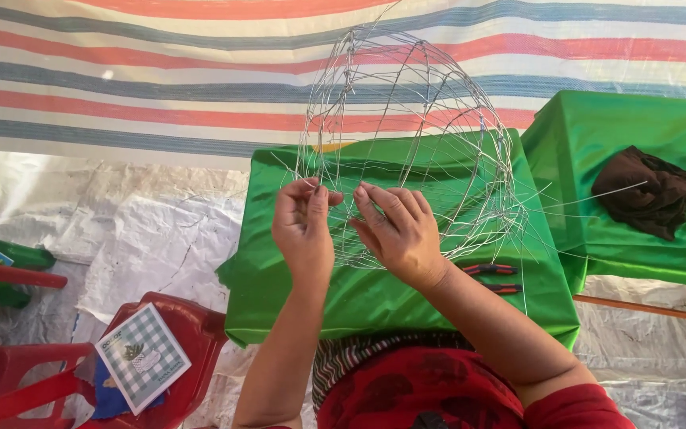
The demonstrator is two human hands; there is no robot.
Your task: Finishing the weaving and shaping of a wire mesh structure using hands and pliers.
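Note:
A rounded frame of thin silver wire (430,103) stands tilted over a table draped in green cloth (375,302). My left hand (303,226) pinches the frame's near rim with thumb and fingers. Close beside it, my right hand (398,230) grips the same rim, fingers curled over the wire. Loose wire ends stick out to the right of the frame. Pliers with red and black handles (492,278) lie on the green cloth just right of my right wrist.
A second green-covered table (597,151) stands at the right with a dark brown cloth (649,191) on it. A red plastic chair (176,334) at lower left holds a checked green-and-white packet (144,357). A striped tarp hangs behind; white sacking covers the ground.

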